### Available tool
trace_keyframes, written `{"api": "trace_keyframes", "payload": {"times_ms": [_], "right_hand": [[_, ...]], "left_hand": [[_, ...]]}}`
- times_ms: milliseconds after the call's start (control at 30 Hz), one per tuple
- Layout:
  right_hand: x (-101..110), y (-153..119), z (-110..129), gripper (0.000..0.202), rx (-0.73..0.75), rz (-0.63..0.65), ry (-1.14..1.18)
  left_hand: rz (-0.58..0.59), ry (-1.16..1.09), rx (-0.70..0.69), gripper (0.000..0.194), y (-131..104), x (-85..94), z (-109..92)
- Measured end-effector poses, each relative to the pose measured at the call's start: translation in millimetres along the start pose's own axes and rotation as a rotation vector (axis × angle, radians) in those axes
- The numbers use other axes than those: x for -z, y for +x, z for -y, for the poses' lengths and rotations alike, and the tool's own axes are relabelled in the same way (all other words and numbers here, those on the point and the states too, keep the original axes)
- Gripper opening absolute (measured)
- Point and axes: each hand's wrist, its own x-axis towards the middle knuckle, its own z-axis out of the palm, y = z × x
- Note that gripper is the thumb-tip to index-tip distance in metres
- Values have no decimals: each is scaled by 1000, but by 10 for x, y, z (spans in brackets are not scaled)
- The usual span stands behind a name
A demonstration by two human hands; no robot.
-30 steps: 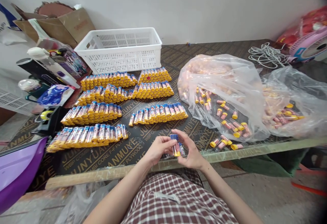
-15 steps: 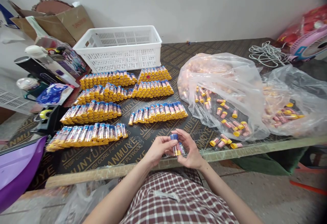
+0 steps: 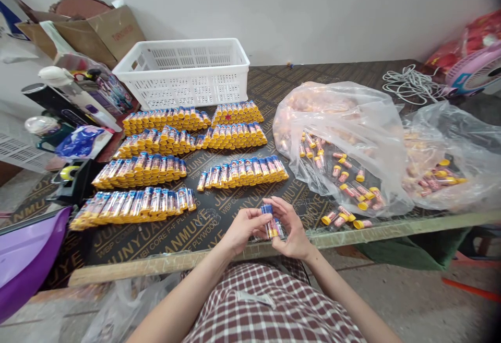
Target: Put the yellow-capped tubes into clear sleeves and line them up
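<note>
Close to the table's front edge, my left hand (image 3: pixel 243 229) and my right hand (image 3: pixel 290 228) hold one small clear tube (image 3: pixel 269 221) between them. Its top is blue and its lower end yellow. My left thumb presses on its side, while my right fingers curl around its top and base. Behind my right fingers a bit of printed wrap shows, its shape partly hidden. To the left, blue-and-yellow tubes (image 3: pixel 242 173) lie stacked in several rows. On the right, a clear plastic bag (image 3: pixel 340 118) holds yellow-capped tubes, and a few loose tubes (image 3: pixel 340 220) lie before it.
A white slotted basket (image 3: pixel 191 84) stands at the back. A second bag (image 3: pixel 465 155), a white cord (image 3: pixel 409 84) and a pink fan (image 3: pixel 475 69) are at right. At left sit a tape dispenser (image 3: pixel 72 181), bottles (image 3: pixel 58 103) and a purple bin (image 3: pixel 31 264).
The view has shifted very slightly. Both hands stay in nearly the same place, still around the tube.
</note>
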Motion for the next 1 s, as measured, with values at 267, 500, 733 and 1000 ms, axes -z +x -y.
{"api": "trace_keyframes", "payload": {"times_ms": [267, 500, 733, 1000], "right_hand": [[22, 41, 53, 86, -32, 58, 13], [270, 37, -32, 85, -82, -102, -25], [442, -21, -35, 65, -124, -149, -234], [1244, -208, -278, 36, -284, -466, -986]], "left_hand": [[-1, 13, -48, 37, 24, 52, 13], [-619, 546, -501, 35, 345, 611, -647], [-832, 1263, -439, 39, 627, 884, -991], [-851, 1215, -681, 37, 405, 794, -714]]}}
